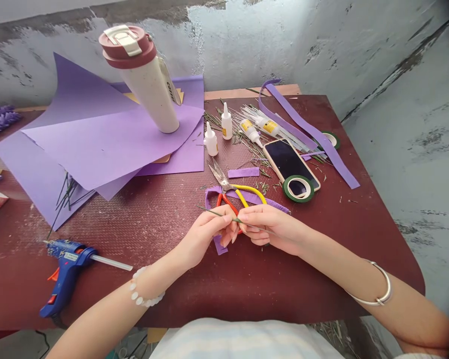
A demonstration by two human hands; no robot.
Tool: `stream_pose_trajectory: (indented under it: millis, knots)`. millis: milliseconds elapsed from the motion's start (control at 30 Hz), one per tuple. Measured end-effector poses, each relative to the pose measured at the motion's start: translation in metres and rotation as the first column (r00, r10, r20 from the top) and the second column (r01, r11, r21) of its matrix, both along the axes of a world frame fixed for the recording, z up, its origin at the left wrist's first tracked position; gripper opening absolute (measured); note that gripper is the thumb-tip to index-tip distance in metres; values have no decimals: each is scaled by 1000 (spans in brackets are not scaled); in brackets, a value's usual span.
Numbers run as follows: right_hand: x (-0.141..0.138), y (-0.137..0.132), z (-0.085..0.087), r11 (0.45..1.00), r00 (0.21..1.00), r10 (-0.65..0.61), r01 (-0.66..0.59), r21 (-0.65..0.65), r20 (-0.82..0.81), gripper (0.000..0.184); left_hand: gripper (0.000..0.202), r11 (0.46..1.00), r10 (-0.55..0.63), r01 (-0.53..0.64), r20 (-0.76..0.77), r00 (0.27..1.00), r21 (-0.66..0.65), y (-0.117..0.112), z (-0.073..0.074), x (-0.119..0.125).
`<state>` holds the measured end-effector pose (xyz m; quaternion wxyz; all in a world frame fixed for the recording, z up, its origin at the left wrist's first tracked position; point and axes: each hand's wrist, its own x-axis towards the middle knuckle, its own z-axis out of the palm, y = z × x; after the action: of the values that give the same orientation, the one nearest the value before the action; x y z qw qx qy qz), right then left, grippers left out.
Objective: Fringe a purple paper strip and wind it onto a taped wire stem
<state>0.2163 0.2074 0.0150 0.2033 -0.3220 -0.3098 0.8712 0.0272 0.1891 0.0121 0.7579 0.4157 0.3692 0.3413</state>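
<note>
pinching a thin green stem (210,211), left hand (205,231) and right hand (275,227) sit near scissors (225,185).

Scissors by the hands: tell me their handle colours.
One red handle and one yellow handle, seen best in the head view.

The left grip (208,227) and right grip (269,224) pinch a thin green stem (211,211) over the worktop (344,224). From them, scissors (225,184) lie at twelve o'clock, a phone (290,158) bearing a tape roll (298,198) at two, a lidded tumbler (149,92) at eleven, purple sheets (101,144) at ten, and a blue glue gun (69,264) between eight and nine.
</note>
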Motion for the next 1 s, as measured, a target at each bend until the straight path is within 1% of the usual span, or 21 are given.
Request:
stream_pose_trajectory:
  millis: [100,200,267,333,367,400,433,467,500,533,567,600,633,733,767,833,900,1000]
  knots:
    - [0,1,-1,1000,1000,-18,18,20,23,29,27,1000,-16,16,-6,1000,20,0,0,-1]
    - [-1,1,0,996,996,-53,47,76,78,29,32,999,-43,43,1,999,8,1,0,0]
    - [-1,1,1,990,990,-71,54,133,119,27,38,998,-57,57,-5,998,-21,1,0,0]
    - [-1,0,2,971,981,-88,45,237,173,26,45,996,-72,70,-41,997,-46,0,-1,1]
    - [-1,-1,2,948,973,-100,29,318,209,25,47,995,-84,81,-63,994,-55,0,-1,2]
    - [-2,-2,3,909,959,-121,4,416,255,24,49,994,-98,93,-82,992,-62,0,-2,2]
    - [-2,-4,5,854,940,-152,-31,520,306,23,51,992,-111,105,-99,989,-67,-1,-2,3]
    - [-2,-5,6,784,918,-189,-74,616,350,21,52,991,-119,112,-112,987,-68,-1,-3,3]
    - [-2,-6,8,712,897,-224,-117,693,381,20,52,991,-124,117,-120,985,-66,-1,-3,3]
    - [-2,-7,10,655,883,-247,-151,740,399,19,52,991,-125,118,-124,984,-64,-1,-3,3]
    - [-2,-8,11,629,877,-256,-168,759,407,18,50,991,-125,119,-119,985,-61,-2,-2,2]
    - [-2,-8,12,636,882,-245,-167,753,403,18,49,991,-125,120,-106,986,-57,-2,-2,2]
    - [-1,-8,13,670,895,-218,-153,726,390,19,47,991,-126,121,-88,988,-51,-2,-2,2]
    - [-1,-7,11,823,940,-127,-79,562,317,22,41,991,-128,127,-41,991,-32,-3,-2,0]
    - [-1,-6,9,866,953,-99,-59,497,285,24,40,991,-130,129,-35,991,-24,-3,-1,0]
    - [0,-5,6,931,973,-58,-28,364,224,28,38,992,-129,129,-30,991,-15,-3,-1,0]
    - [-1,-5,3,971,985,-36,-5,237,170,30,37,993,-119,118,-21,993,-9,-3,-1,0]
    - [-1,-4,2,994,993,-24,11,108,116,29,34,996,-89,89,-1,996,-7,-1,-2,-1]
